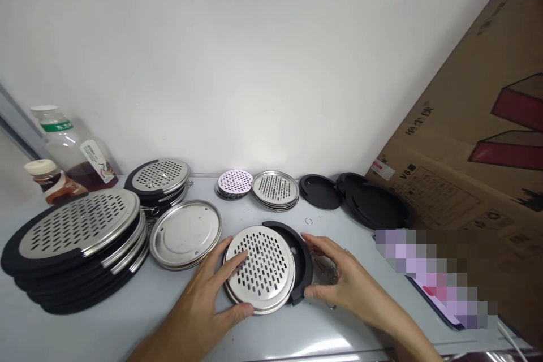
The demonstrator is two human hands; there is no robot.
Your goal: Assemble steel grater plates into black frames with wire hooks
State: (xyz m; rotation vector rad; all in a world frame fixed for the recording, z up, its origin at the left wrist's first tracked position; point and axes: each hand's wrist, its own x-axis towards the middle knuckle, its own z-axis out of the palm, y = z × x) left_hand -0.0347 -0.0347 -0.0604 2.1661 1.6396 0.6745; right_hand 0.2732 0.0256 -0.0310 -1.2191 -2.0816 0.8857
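Note:
In front of me lies a round metal case with a slotted lid (267, 266), partly over a round black plastic holder (304, 254) with a raised curved rim. My left hand (206, 294) grips the case from the left, fingers on its slotted top and thumb at the lower edge. On the right, my right hand (348, 277) holds the holder's outer rim between its fingers and thumb. The case covers the holder's left part. Small wire pieces (324, 268) lie partly hidden under my right hand. Left of the case rests a plain metal lid (186, 232) on another.
Stacked black-rimmed slotted cases (80, 237) stand at left, with a smaller stack (159, 178) behind. Slotted discs (275, 188), black holders (320, 191) and a wire ring (309, 221) lie farther back. Bottles (74, 147) stand far left; a phone (436, 300) and cardboard box (475, 141) are at right.

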